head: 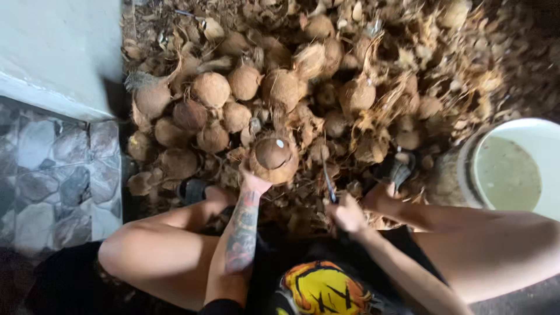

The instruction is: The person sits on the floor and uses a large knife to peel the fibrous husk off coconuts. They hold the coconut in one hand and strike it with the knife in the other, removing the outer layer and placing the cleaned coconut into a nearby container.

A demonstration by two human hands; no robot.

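Dozens of husked coconuts (245, 93) and torn husk scraps fill the upper middle of the frame, the biggest mass in view. At the right edge stands a white bucket (545, 131) of cloudy liquid; at the left, a grey stone-patterned floor (52, 175). Just below centre, the left hand (252, 179) cups one coconut (273, 158) from beneath, fingers closed around its lower side, its brown shell cap facing the camera. It looks hard, rounded and fairly heavy, its fibrous coat giving good purchase, so a grip low under the curve suits it. Smallest, right of centre, the right hand (348, 214) is clenched on the handle of a narrow dark blade (328, 178) pointing up.
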